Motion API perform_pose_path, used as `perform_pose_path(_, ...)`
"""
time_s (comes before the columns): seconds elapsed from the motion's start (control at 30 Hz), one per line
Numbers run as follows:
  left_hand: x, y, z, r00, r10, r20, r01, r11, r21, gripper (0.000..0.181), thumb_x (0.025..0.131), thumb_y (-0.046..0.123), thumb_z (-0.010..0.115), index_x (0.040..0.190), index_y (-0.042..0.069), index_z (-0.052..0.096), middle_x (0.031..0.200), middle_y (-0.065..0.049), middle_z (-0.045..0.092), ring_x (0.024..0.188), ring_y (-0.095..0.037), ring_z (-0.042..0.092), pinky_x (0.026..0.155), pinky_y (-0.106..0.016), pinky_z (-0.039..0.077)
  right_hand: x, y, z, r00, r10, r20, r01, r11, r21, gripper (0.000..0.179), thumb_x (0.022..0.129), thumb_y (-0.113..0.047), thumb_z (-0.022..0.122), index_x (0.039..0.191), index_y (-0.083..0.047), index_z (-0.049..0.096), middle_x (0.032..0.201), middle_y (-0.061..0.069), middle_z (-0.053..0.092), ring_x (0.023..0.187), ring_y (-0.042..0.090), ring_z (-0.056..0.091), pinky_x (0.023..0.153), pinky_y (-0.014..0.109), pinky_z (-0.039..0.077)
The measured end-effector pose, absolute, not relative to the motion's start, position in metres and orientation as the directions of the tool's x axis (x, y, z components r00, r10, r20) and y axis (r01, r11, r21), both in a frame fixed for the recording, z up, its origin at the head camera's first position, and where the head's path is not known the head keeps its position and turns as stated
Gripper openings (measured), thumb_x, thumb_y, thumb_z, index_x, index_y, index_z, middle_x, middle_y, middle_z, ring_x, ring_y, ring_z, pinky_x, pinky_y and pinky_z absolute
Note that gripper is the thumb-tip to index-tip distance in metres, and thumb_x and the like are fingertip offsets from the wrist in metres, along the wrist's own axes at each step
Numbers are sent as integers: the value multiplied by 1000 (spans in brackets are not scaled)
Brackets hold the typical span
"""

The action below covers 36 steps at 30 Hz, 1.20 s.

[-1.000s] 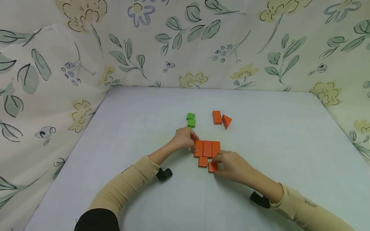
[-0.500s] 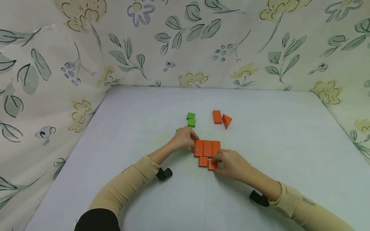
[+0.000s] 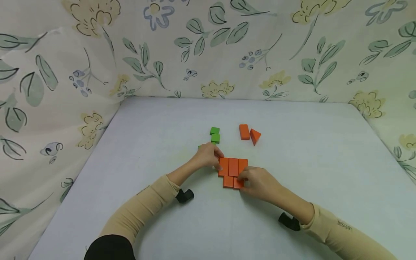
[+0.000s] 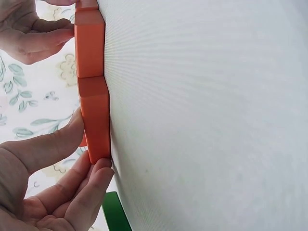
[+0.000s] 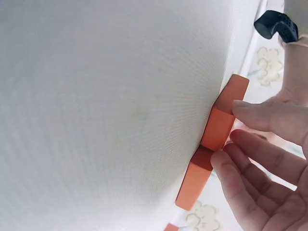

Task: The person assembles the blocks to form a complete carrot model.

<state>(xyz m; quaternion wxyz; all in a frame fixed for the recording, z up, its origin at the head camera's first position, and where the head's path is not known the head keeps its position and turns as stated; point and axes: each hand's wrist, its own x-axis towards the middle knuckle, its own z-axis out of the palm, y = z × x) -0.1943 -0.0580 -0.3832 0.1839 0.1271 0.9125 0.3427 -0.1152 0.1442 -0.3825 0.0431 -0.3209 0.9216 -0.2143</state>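
Flat on the white table, orange wooden blocks form a compact group: a row of three upright rectangles, the middle one (image 3: 233,167) flanked on both sides, with two small squares below. My left hand (image 3: 205,155) holds the leftmost rectangle (image 3: 223,163), thumb and fingertips on its outer side and end. With my right hand (image 3: 262,183) I pinch the right square block (image 3: 238,183) between thumb and fingers; it sits against the left square (image 3: 228,181). In the right wrist view the thumb (image 5: 255,113) lies on the pinched square's edge. My right fingers partly cover the right rectangle (image 3: 242,164).
Behind the group lie another orange rectangle (image 3: 244,132) and an orange triangle (image 3: 255,136). Small green blocks (image 3: 215,138) stand beyond my left hand, some partly hidden by it. A floral cloth (image 3: 195,76) rises along the back and sides of the table (image 3: 156,133).
My right hand has slid the right square block away from me, up to the rectangles and level with the left square. My left hand has stayed in place.
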Motion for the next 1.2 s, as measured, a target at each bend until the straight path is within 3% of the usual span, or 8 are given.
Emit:
perform_pose_path(0.5,-193,-58,-383,-902,364,-230,120,726,677,36,67,2,88,100,1,75,88,-5,72,76,-14,59,67,-23,47,-115,144,-383,-800,-596,75,-571,716,-401,18,74,-2,81,90,-1,73,84,4,67,76,16,60,72,33,55)
perform_pose_path(0.7,-192,-58,-383,-903,364,-229,120,724,679,36,66,2,88,100,1,75,88,-6,72,77,-15,61,67,-23,48,-121,146,-369,-806,-590,42,-547,717,-431,19,75,-7,81,92,-2,74,82,1,66,73,15,57,65,27,51)
perform_pose_path(0.93,-193,-57,-384,-902,368,-226,121,718,686,37,65,1,88,100,1,75,88,-6,72,77,-15,60,67,-22,48,-154,157,-351,-864,-502,34,-456,754,-473,19,79,-5,78,96,2,74,86,9,69,80,25,62,70,35,53)
perform_pose_path(1.2,-194,-59,-386,-904,353,-241,98,719,688,37,66,2,88,101,1,75,90,-6,72,78,-15,60,68,-24,49,-209,170,-366,-928,-367,-67,-268,779,-567,24,84,-8,75,102,7,71,91,15,71,86,29,64,75,40,53)
